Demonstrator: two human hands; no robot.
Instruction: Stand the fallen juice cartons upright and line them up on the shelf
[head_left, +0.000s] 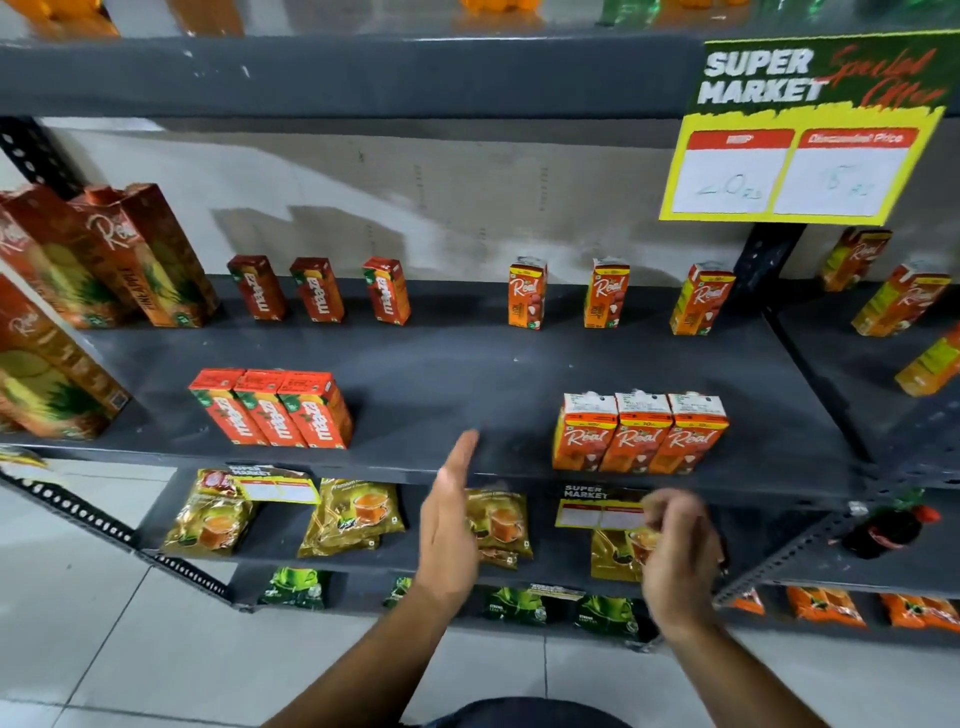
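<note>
Standing cartons (638, 432), empty hands (450, 525) below

A dark grey metal shelving rack (467, 364) with perforated angle-iron uprights (769, 260) stands against a pale, scuffed wall (363, 197). The floor is light grey glossy tile (78, 597) with thin dark joints. A yellow and green cardboard price sign (810, 130) hangs from the upper shelf edge. Light falls evenly from above.
</note>
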